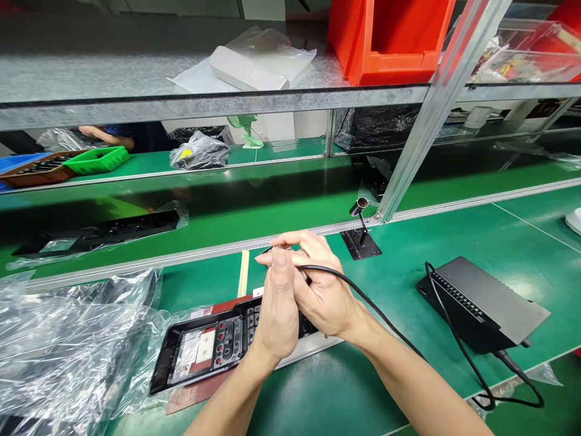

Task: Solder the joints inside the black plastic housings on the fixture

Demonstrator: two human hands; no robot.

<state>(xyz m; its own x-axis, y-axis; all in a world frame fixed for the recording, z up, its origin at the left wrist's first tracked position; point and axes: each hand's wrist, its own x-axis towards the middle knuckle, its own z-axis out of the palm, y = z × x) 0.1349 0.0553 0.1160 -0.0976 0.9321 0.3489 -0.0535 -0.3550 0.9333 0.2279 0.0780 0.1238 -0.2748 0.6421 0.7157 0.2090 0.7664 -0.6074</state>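
The black rectangular plastic housing with keypad openings lies face-on to the camera, tilted in line, on a reddish-brown flat board, left of centre on the green-topped bench and between its front and far edges. The right hand is closed around the near end of a black round cable; the left hand is pressed against it, but its grip cannot be determined. Status: the housing is out of the crumpled clear plastic film spread at the bench's left end, and handling above its right portion appears to be in progress. That portion is covered, so completed and outstanding work there cannot be verified. Several keypad openings on the exposed portion appear unfilled.
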